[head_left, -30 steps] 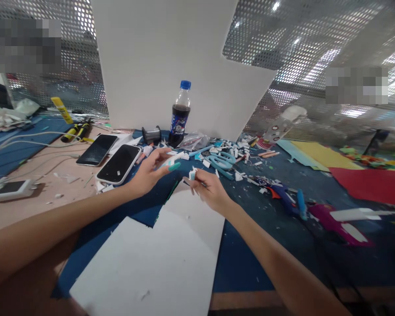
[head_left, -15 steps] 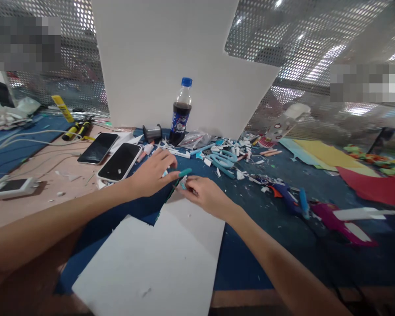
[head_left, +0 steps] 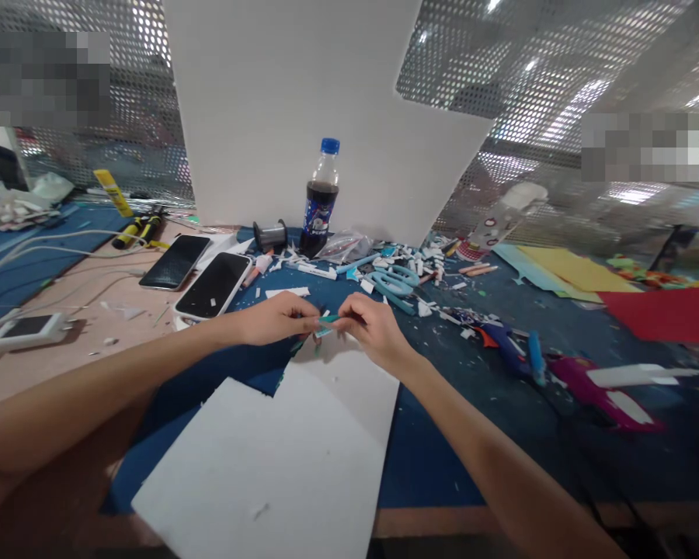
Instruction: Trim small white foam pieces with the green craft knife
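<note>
My left hand and my right hand meet above the far end of a flat white board. Between their closed fingertips is a small teal strip, pinched from both sides. A pale bit shows just beneath the strip, too small to make out. The board has a notch cut into its left side and lies on blue cloth. Beyond my left hand a narrow white scrap rests on the table.
A cola bottle stands before an upright white panel. Light blue scissors lie among white scraps. Two phones, one a white-edged phone, sit at left. A glue gun and red sheet are at right.
My left hand has lowered and closed at the teal piece, its fingertips now meeting my right hand's. The teal piece has turned nearly level. A white scrap now shows beyond my left hand.
</note>
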A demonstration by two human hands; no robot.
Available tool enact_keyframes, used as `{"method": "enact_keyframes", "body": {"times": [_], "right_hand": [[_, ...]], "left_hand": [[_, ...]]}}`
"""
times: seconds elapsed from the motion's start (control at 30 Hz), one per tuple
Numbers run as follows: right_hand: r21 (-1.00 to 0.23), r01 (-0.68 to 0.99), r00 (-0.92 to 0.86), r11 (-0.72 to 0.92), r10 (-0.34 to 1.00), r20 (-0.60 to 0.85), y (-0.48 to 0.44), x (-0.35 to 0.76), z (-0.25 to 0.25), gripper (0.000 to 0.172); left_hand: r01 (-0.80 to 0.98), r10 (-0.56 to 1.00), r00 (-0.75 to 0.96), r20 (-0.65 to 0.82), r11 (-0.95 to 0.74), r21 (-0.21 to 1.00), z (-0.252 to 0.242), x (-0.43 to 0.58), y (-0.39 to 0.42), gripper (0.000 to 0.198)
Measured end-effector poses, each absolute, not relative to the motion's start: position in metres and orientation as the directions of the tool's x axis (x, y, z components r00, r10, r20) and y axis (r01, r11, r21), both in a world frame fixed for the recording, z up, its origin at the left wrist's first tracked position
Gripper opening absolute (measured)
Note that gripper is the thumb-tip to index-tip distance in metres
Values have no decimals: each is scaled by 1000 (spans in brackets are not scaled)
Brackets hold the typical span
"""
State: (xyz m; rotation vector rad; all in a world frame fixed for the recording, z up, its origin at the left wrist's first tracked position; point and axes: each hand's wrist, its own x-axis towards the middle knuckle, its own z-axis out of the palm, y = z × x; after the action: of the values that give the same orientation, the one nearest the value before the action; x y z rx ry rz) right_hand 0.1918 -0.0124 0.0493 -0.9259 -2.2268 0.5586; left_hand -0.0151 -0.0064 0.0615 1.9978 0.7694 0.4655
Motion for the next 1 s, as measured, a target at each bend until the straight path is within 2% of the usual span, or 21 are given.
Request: {"method": "enact_keyframes", "body": {"times": [0.13, 0.23, 0.33, 0.53, 0.83, 0.93, 1.0], "right_hand": [[-747, 378, -548, 546, 783, 295, -15, 189, 47, 57], [-778, 378, -531, 502, 806, 262, -18, 187, 50, 51], [-754, 396, -509, 524, 809, 295, -20, 186, 53, 46], [-689, 417, -506, 593, 781, 366, -24, 185, 54, 47], [-674, 412, -509, 614, 768, 389, -22, 186, 49, 45], [-610, 494, -465, 619, 781, 417, -19, 186, 45, 42], [-520, 627, -406, 580, 813, 416, -17, 186, 42, 41]], "left_hand": [[349, 744, 657, 120, -441, 827, 64, -12, -11, 43], [349, 734, 670, 112, -444, 826, 63, -12, -12, 43], [323, 699, 711, 76, -422, 847, 63, -13, -11, 44], [256, 667, 742, 70, -378, 890, 63, -16, -10, 46], [232, 680, 733, -3, -246, 941, 58, -16, -7, 47], [268, 749, 661, 41, -287, 920, 62, -15, -4, 44], [294, 823, 557, 110, -319, 901, 65, -16, -1, 43]]}}
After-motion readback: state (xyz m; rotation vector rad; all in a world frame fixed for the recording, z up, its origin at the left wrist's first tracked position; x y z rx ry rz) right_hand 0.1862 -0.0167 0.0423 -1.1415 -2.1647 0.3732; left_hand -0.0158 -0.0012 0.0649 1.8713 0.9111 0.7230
